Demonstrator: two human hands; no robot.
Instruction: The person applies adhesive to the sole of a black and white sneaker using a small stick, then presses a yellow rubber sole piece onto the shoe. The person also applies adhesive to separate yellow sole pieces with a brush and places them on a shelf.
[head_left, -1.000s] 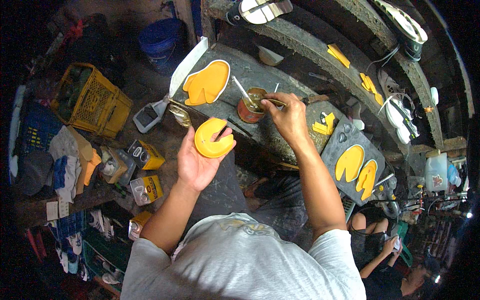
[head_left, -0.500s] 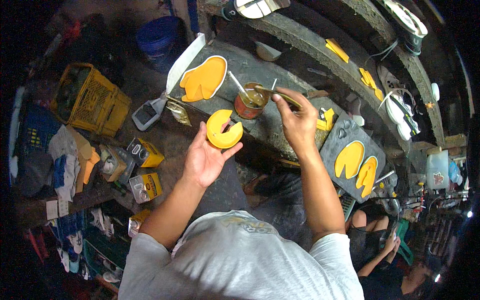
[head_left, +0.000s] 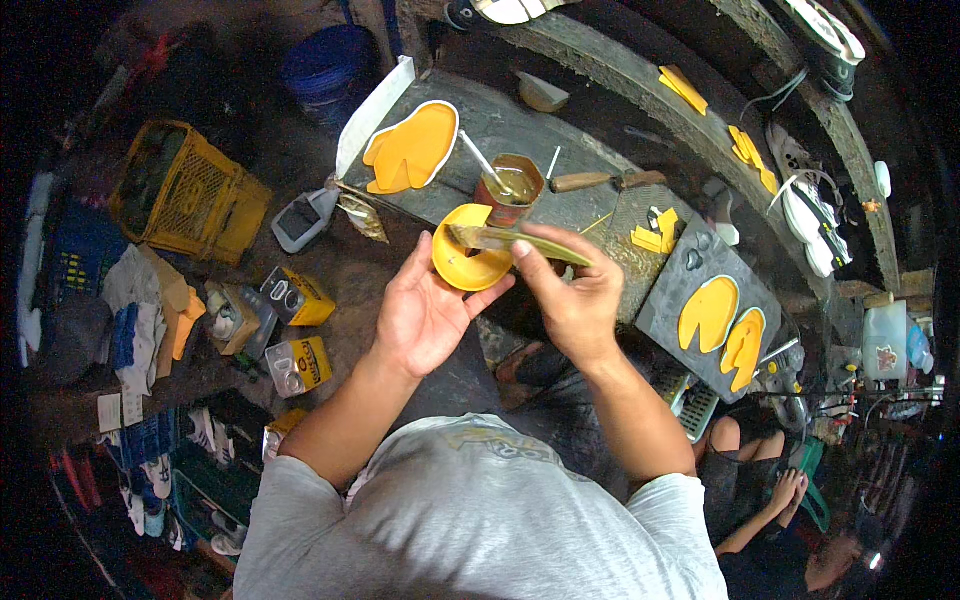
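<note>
My left hand (head_left: 422, 312) holds a curved yellow piece (head_left: 462, 274) with a notch cut into it, shaped like a heel cup, gripped at its edge with the palm turned up. In my right hand (head_left: 580, 300) is a flat brush (head_left: 540, 245), held between thumb and fingers. Its bristle end lies over the inside of the yellow piece. Just beyond stands a red can (head_left: 510, 206) of brownish liquid with a white stick leaning in it. Left of the can lie yellow sole-shaped pieces (head_left: 415, 148) with a white rim.
A wooden-handled tool (head_left: 580, 182) lies right of the can, near yellow scraps (head_left: 655, 235). A dark board (head_left: 690, 270) carries more yellow cut pieces. Yellow tins (head_left: 302, 364) and a yellow crate (head_left: 190, 195) stand at left. Another person's hands (head_left: 790, 492) show at lower right.
My right hand has brought the brush from over the can down and left onto the yellow piece. The left hand has shifted slightly right with the piece.
</note>
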